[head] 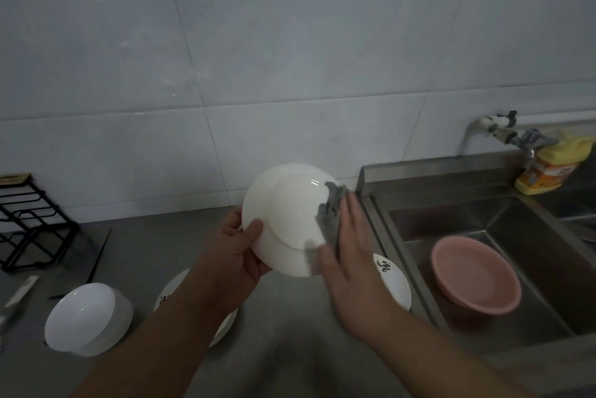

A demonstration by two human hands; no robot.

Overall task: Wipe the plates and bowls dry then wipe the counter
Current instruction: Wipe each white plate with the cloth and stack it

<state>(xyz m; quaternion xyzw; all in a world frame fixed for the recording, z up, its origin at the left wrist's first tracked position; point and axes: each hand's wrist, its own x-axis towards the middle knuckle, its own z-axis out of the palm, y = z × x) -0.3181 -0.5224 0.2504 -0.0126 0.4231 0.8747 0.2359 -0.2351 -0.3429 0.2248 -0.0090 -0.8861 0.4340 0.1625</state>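
Both hands work mid-air above the tabletop [290, 349]: left hand [240, 255] grips a plate [290, 220], flat right hand [346, 255] presses a cloth [330, 220] on it. Bowls [87, 317], tabletop probably remain.

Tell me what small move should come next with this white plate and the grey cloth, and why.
Probably sweep the right hand leftward, dragging the grey cloth across the plate. The cloth sits only at the plate's right edge, pressed by flat fingers, while the left hand grips the opposite rim, so most of the facing surface looks unwiped.
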